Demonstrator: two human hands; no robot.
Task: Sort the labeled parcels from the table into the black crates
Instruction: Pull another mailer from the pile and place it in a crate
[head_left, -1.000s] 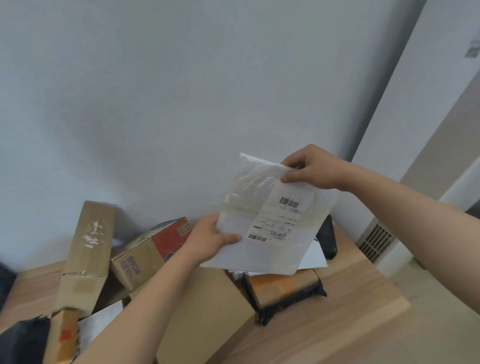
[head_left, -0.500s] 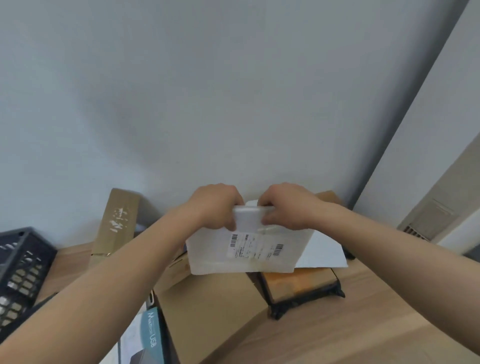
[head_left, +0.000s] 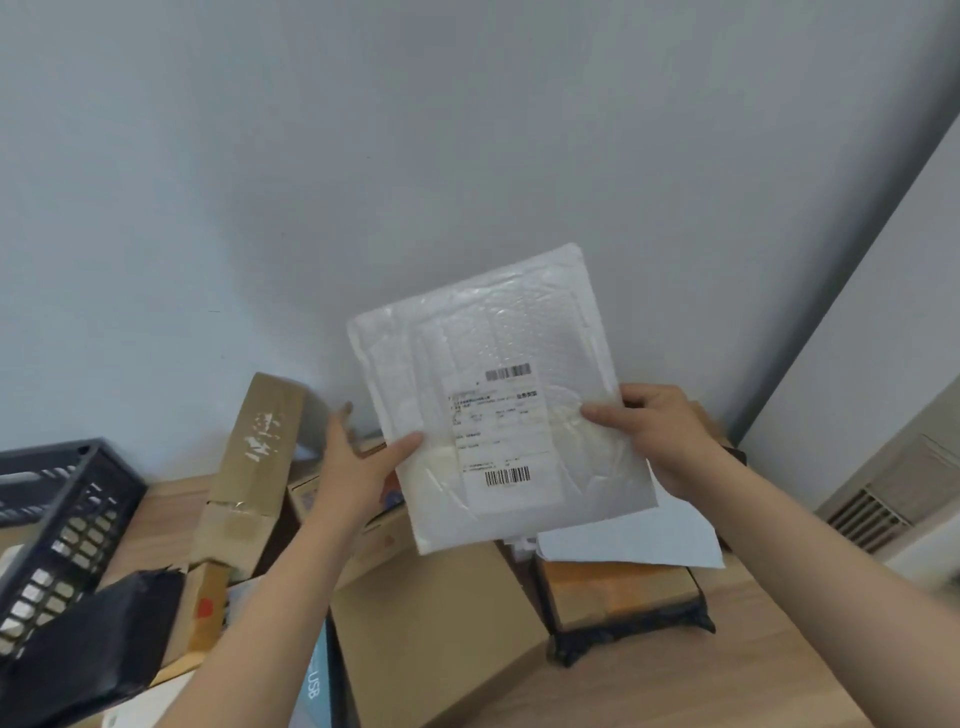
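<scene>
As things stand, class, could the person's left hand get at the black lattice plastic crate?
Probably yes: the left hand only pinches the white mailer, and the crate stands open on its own side.

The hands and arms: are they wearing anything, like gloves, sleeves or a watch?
No. The left hand and right hand are both bare, with no gloves or rings to be seen. Both forearms are bare too: no sleeves, watch or bracelet show anywhere up to the picture's edge.

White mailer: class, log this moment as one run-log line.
white mailer held upright, label facing camera | left hand and right hand pinch its sides | black crate at left
</scene>
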